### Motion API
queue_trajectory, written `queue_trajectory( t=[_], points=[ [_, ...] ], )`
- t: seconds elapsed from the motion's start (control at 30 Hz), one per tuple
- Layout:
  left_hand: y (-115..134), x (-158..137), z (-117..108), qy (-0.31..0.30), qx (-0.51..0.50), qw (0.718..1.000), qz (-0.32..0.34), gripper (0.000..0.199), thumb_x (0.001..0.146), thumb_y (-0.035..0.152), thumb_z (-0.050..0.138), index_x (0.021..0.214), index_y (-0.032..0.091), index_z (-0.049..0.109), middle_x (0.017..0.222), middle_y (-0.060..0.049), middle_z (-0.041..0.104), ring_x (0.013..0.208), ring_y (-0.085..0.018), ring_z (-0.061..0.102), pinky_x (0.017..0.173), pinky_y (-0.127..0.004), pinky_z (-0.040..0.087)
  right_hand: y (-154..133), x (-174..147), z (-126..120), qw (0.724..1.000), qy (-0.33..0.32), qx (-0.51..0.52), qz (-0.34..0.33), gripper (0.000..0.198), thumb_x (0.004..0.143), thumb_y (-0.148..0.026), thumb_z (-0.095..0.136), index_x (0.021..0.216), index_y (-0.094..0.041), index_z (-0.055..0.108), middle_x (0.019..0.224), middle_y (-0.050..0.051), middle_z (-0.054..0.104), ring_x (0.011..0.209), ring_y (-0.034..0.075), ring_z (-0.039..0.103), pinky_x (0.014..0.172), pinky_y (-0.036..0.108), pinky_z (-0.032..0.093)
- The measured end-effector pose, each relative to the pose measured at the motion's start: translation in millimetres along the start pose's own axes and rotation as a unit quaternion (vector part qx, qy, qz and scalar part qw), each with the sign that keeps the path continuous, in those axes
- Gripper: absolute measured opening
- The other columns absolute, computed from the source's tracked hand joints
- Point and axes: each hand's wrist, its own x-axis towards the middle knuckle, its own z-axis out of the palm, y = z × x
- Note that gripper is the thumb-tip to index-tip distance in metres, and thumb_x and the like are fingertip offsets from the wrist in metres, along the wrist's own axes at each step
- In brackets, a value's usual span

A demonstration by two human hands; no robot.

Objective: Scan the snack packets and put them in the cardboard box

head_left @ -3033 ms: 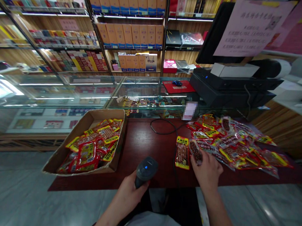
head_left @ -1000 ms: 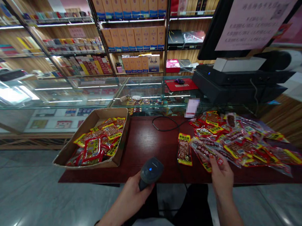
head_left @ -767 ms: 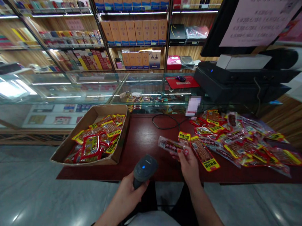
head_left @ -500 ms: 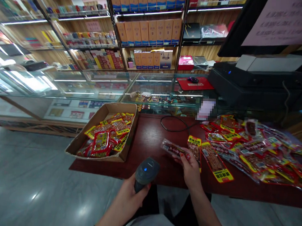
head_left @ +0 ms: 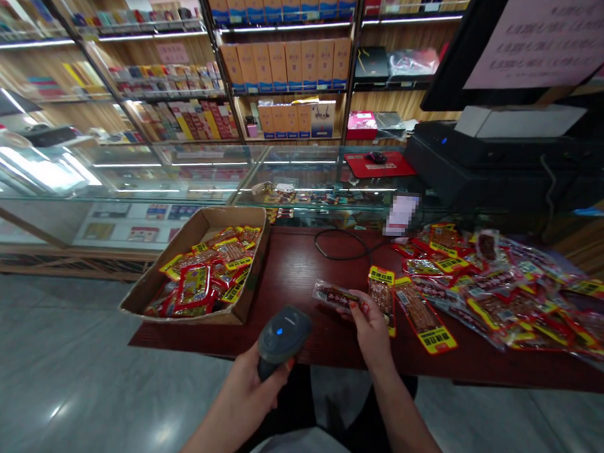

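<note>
My left hand (head_left: 258,385) is wrapped round the handle of a dark barcode scanner (head_left: 284,336), whose top shows a lit blue light. The scanner is held over the table's front edge. My right hand (head_left: 372,326) grips the right end of a snack packet (head_left: 336,295), clear-edged with dark-brown contents, above the table. Just right of that hand lie two yellow-and-red snack packets, one upright in view (head_left: 382,290) and one slanting (head_left: 423,315). Farther right spreads a heap of similar packets (head_left: 519,296).
A cardboard box (head_left: 257,271) holding several snack packets stands on the left of the dark red table (head_left: 290,266). A black cable (head_left: 325,254) loops at the back. Behind are a glass counter (head_left: 199,175), a mouse on a red mat (head_left: 399,165), and a monitor (head_left: 449,72).
The whole view has shifted slightly, moving the scene a little to the left. Both hands keep hold of the scanner and the snack packet, with little other change.
</note>
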Motion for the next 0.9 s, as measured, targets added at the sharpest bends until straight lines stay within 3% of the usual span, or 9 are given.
queue_trajectory(
  t=[0.2,0.5,0.7,0.8,0.9],
  points=[
    [-5.0,-1.8,-0.9,-0.009,-0.004,1.0,-0.007,0.021,0.08,0.037,0.066,0.088,0.018,0.063,0.059,0.006,0.056,0.045,-0.012,0.054,0.044,-0.022,0.044,1.6,1.3,-3.4,1.0,0.004,-0.026,-0.008,0.043,0.084,-0.056,0.073,0.113,-0.024,0.071,0.113,0.009,0.078,0.079,0.027,0.078,0.078,0.046,0.067],
    [-6.4,-0.9,3.2,-0.032,-0.025,0.999,-0.01,0.023,0.079,0.039,0.067,0.086,0.018,0.061,0.062,0.005,0.057,0.045,-0.011,0.053,0.043,-0.021,0.042,-1.9,-0.3,1.7,1.0,0.002,-0.008,0.0,0.047,0.082,-0.059,0.075,0.112,-0.023,0.071,0.108,0.009,0.079,0.08,0.026,0.078,0.078,0.044,0.066],
    [-11.0,1.7,-0.8,-0.005,-0.015,1.0,-0.016,0.025,0.081,0.042,0.068,0.087,0.018,0.061,0.058,0.007,0.055,0.043,-0.011,0.052,0.044,-0.02,0.041,-5.3,2.8,-4.4,0.999,0.01,0.036,0.033,0.05,0.078,-0.056,0.082,0.113,-0.023,0.069,0.107,0.007,0.08,0.08,0.024,0.078,0.074,0.04,0.065],
    [-21.4,3.1,-5.4,0.011,-0.014,1.0,-0.021,0.027,0.081,0.043,0.071,0.089,0.018,0.062,0.058,0.007,0.056,0.042,-0.01,0.052,0.042,-0.02,0.04,-21.2,9.3,17.7,0.996,-0.006,0.075,0.048,0.05,0.078,-0.053,0.082,0.116,-0.025,0.067,0.111,0.006,0.08,0.083,0.023,0.079,0.073,0.035,0.064],
    [-30.9,3.5,-7.3,0.015,-0.017,0.999,-0.028,0.028,0.08,0.042,0.073,0.091,0.018,0.062,0.057,0.007,0.057,0.041,-0.01,0.052,0.042,-0.02,0.04,-44.8,17.1,75.5,0.987,-0.11,0.102,0.051,0.047,0.083,-0.055,0.076,0.12,-0.027,0.065,0.117,0.006,0.078,0.087,0.022,0.079,0.075,0.035,0.063]
  ],
)
